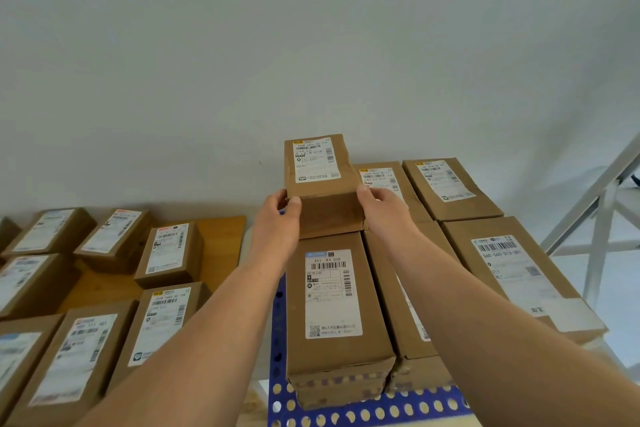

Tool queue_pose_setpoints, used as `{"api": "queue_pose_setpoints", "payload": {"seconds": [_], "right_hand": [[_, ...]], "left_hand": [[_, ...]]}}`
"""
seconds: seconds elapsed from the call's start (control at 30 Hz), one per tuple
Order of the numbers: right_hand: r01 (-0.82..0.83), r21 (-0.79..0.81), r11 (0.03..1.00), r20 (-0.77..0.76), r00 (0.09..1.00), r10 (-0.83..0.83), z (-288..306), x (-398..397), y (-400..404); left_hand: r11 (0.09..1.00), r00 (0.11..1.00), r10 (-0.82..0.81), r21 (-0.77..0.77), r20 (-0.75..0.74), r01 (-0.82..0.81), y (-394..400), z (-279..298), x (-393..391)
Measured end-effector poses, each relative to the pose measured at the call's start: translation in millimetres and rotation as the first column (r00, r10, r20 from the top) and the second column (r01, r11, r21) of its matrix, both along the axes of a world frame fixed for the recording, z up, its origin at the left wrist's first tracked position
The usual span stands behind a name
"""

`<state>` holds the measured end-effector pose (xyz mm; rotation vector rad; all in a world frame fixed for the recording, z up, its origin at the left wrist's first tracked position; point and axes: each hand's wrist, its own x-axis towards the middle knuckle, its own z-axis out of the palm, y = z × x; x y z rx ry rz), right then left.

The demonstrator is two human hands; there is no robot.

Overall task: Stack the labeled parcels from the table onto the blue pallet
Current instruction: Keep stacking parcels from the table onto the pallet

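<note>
box (320, 180): being held over the far left of the blue pallet (346, 414) | left hand (277, 218), right hand (382, 208): fingers are curling round its near corners | feel: likely light, stiff cardboard; gripping both sides looks best

To the left of your fingers (292, 204) stood the wooden table (221, 243), its bare orange-brown top showing near its far right corner. Labeled parcels (169, 253) lay directly on it in rows, labels up, some touching their neighbours. Below and to the right of your fingers sat the blue pallet (346, 414), its perforated deck showing at the near edge and along its left side. Stacked brown boxes (332, 302) rested on it, packed side by side.
</note>
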<state>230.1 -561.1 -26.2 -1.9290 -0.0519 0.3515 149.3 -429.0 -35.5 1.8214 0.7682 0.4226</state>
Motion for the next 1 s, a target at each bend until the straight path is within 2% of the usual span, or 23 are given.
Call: {"api": "queue_pose_setpoints", "payload": {"seconds": [0.63,0.7,0.8,0.9,1.0], "right_hand": [[0.032,0.032,0.999,-0.006,0.999,-0.032,2,-4,0],[0.087,0.027,0.996,0.075,0.993,-0.089,5,-7,3],[0.148,0.07,0.986,0.289,0.943,-0.162,15,-16,16],[0.03,0.13,0.991,0.416,0.906,-0.082,28,-36,46],[-0.175,0.172,0.969,0.37,0.923,0.101,32,-67,85]], "left_hand": [[1.0,1.0,0.0,-0.016,0.012,0.001,1,1,1],[1.0,1.0,0.027,-0.005,0.008,-0.026,0,4,-3],[0.997,0.996,0.082,-0.011,0.03,-0.082,5,10,-16],[0.988,0.987,0.157,0.007,0.024,-0.157,20,14,-43],[0.97,0.97,0.244,0.01,0.002,-0.244,48,15,-79]]}}
